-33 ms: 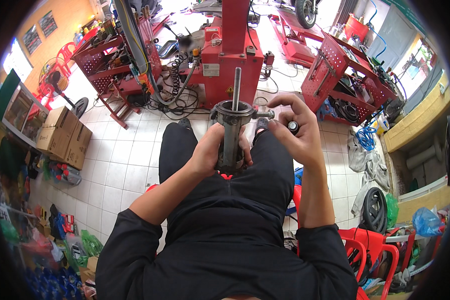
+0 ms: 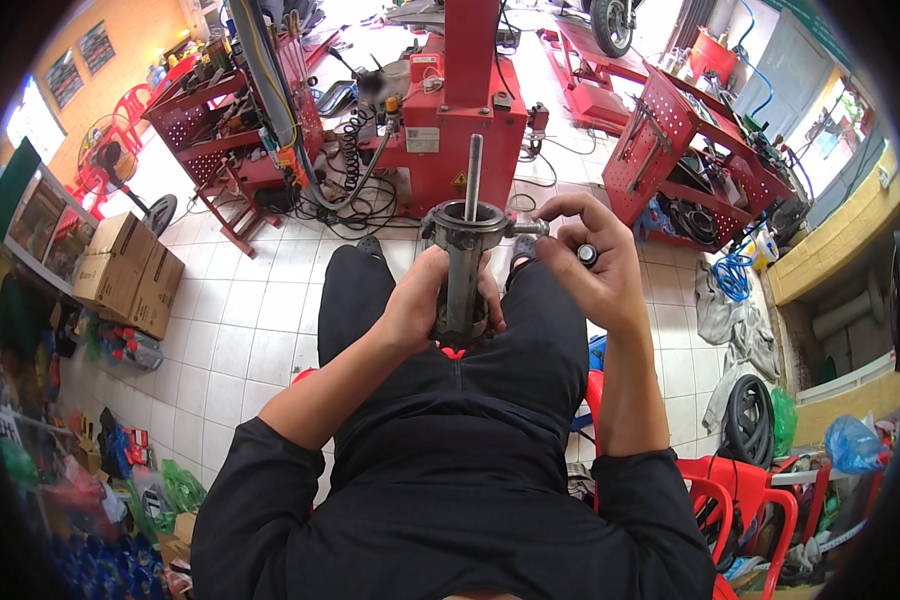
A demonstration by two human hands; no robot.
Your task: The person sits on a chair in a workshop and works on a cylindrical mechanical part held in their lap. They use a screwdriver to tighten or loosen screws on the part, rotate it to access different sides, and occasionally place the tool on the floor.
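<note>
My left hand (image 2: 417,300) is wrapped around a metal tubular tool (image 2: 461,290), held upright between my knees. It has a round open collar at the top. A threaded rod (image 2: 474,175) stands up out of the collar. From the collar's right side sticks a bolt (image 2: 526,229). Close to that bolt is my right hand (image 2: 598,275), with its index finger and thumb on either side of the bolt's end; whether they touch it I cannot tell. Its curled fingers hold a small black cylinder (image 2: 587,256) with a pale end. The tool's lower end is partly hidden by my left hand.
Ahead stands a red machine (image 2: 460,150) with hoses on the tiled floor. Red tool carts (image 2: 660,150) stand right and left. Cardboard boxes (image 2: 130,270) are at the left. Red chairs (image 2: 710,500) and a black tyre (image 2: 748,420) lie to my right.
The black cylinder in my right hand has tilted slightly, so that less of its side shows. The left hand and the metal tool look the same.
</note>
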